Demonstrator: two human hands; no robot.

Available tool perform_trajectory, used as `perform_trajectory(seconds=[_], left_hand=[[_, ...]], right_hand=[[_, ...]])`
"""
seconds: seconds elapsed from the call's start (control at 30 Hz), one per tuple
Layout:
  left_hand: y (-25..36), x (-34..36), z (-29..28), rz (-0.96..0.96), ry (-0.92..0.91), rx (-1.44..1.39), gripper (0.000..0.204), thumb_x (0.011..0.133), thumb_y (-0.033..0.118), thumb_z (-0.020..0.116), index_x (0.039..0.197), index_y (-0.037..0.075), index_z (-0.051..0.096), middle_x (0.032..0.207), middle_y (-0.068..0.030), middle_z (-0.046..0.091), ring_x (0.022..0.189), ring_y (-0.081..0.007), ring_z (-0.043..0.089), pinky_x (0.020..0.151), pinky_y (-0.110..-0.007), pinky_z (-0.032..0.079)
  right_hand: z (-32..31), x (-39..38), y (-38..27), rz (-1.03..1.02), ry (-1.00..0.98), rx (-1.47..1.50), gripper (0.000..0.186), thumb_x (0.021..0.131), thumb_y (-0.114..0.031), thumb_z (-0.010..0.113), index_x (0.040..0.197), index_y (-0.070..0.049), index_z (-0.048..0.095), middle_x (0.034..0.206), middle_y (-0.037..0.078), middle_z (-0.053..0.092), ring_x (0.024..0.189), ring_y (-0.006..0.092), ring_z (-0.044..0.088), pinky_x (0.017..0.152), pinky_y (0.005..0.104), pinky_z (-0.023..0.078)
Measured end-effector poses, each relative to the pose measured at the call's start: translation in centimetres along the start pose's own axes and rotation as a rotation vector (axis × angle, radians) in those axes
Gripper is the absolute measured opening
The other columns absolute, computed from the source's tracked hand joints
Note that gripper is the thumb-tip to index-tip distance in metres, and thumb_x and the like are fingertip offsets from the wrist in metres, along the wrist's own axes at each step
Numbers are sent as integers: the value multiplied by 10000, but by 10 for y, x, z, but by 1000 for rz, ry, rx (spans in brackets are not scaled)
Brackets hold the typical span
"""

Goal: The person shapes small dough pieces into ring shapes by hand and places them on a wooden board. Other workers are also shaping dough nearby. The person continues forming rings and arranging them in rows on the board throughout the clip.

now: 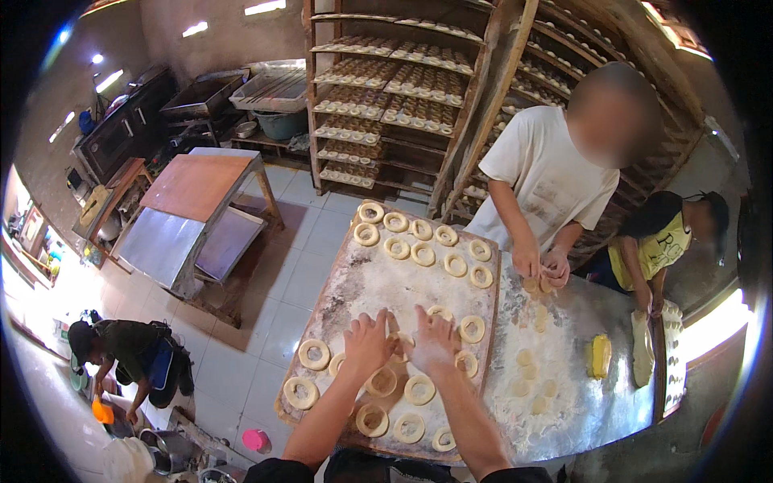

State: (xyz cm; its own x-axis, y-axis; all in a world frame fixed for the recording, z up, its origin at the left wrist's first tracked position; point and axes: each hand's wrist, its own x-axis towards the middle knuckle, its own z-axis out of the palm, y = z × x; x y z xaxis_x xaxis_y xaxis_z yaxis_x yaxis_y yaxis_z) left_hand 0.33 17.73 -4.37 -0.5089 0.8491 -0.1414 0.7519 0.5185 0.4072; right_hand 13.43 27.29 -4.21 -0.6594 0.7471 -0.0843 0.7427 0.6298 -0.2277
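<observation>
A floured wooden board (366, 286) in front of me carries many pale dough rings, including a dough ring (314, 354) left of my hands and a dough ring (419, 390) nearer to me. Palm down over the board's middle is my left hand (368, 344), its fingers apart. Beside it my right hand (435, 342) spreads its fingers, close to a dough ring at their tips. Between the two hands lies a piece of dough (399, 348), which both seem to touch; the fingers partly hide it.
At right a metal table (576, 322) holds flour, dough pieces and a yellow block (601, 357). A co-worker (539, 161) handles dough there; another person (656, 249) stands farther right. Tall racks (386, 80) bear trays of rings. Someone (141, 362) bends at lower left, near a low table (193, 193).
</observation>
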Motion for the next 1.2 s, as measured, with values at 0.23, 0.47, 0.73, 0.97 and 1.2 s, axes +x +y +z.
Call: perform_trajectory(seconds=[0.23, 0.47, 0.73, 0.97, 1.2], left_hand=[[5, -10, 12, 60, 183, -95, 697, 847, 307, 733, 1447, 100, 446, 1219, -196, 541, 1107, -382, 545, 866, -551, 455], [106, -31, 55, 314, 207, -513, 459, 880, 141, 689, 1302, 31, 546, 1081, -222, 609, 1015, -404, 584, 861, -482, 481], [258, -85, 138, 450, -295, -575, 321, 927, 185, 633, 1193, 7, 599, 890, -197, 715, 837, -386, 703, 741, -462, 552], [310, -103, 171, 328, -472, -451, 354, 963, 319, 670, 1131, 8, 669, 921, -207, 738, 878, -304, 742, 768, -362, 570], [324, -125, 146, 267, -421, -971, 343, 928, 240, 747, 1116, -42, 690, 916, -96, 748, 822, -141, 721, 747, -267, 555]], right_hand=[[-13, -56, 42, 11, 256, 397, 538, 870, -266, 723, 1317, -62, 502, 1260, 227, 540, 1236, 409, 481, 1065, 512, 385], [18, -199, 251, 639, 590, 564, 225, 920, -213, 672, 1093, -86, 605, 800, 178, 681, 800, 383, 685, 695, 487, 532], [13, -241, 339, 567, 287, 126, 391, 846, -353, 770, 1050, -54, 621, 947, 185, 686, 873, 408, 659, 789, 469, 532], [-25, -239, 343, 393, 204, 963, 409, 839, -168, 814, 1103, -45, 527, 937, 87, 635, 796, 201, 630, 695, 333, 515], [-65, -247, 343, 249, 104, 1497, 558, 844, 7, 758, 1267, -52, 399, 1008, 104, 655, 893, 162, 636, 736, 300, 514]])
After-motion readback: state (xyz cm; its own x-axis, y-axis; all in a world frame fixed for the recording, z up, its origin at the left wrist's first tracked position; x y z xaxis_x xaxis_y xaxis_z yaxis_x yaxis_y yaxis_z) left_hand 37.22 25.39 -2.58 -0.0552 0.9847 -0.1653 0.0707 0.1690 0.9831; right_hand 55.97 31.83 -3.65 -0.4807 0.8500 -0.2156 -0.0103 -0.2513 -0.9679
